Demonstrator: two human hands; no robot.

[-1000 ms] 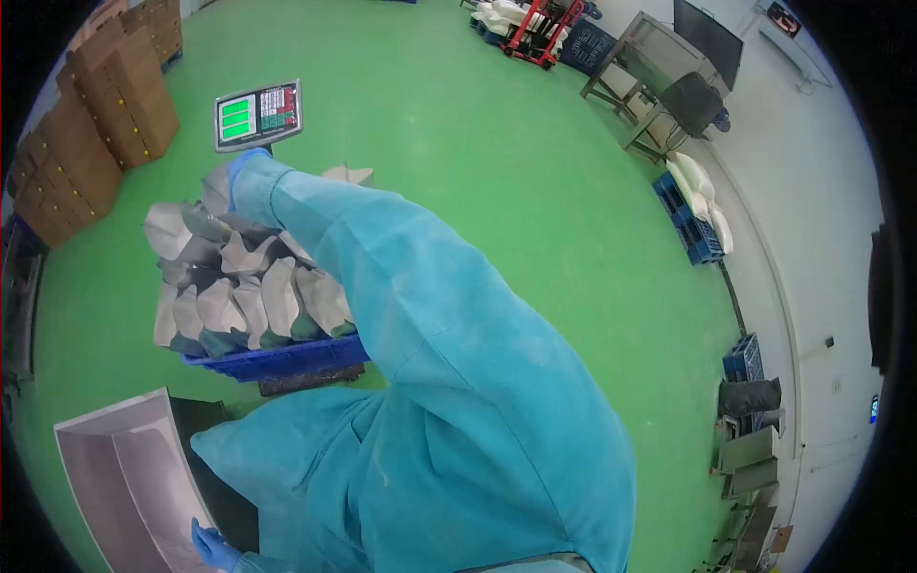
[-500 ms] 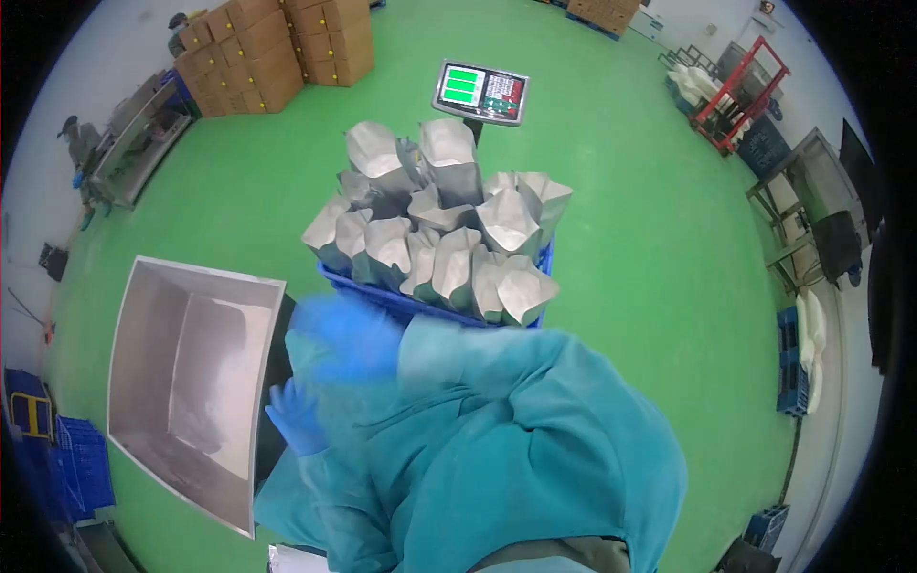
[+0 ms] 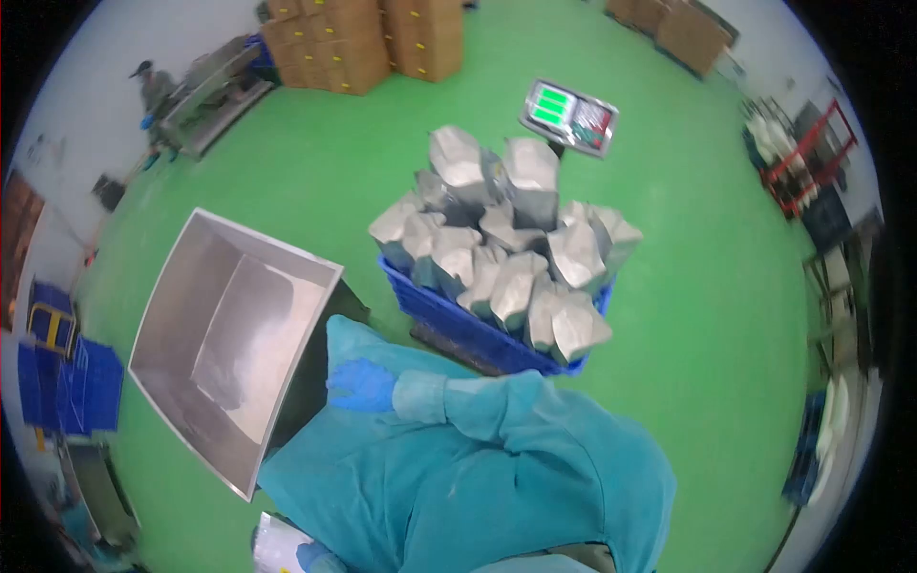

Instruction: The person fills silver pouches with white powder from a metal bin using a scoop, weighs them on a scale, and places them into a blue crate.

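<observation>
Touching a silvery packet (image 3: 275, 546) at the lower edge of view, the gloved left hand (image 3: 314, 556) was largely cut off, so whether its fingers were clamped could not be told. The right hand (image 3: 361, 385) rested before the teal gown (image 3: 411, 458), fingers curled together, nothing visible in it. The packet's upper end pointed toward the steel bin (image 3: 196, 315); with its lower end out of frame, its long axis was uncertain. In the blue crate (image 3: 454, 315), open pouches (image 3: 519, 286) stood mostly upright, mouths up, probably packed close to prop one another. Behind them, the scale display (image 3: 568, 116) faced the gown side, presumably for easy reading.
</observation>
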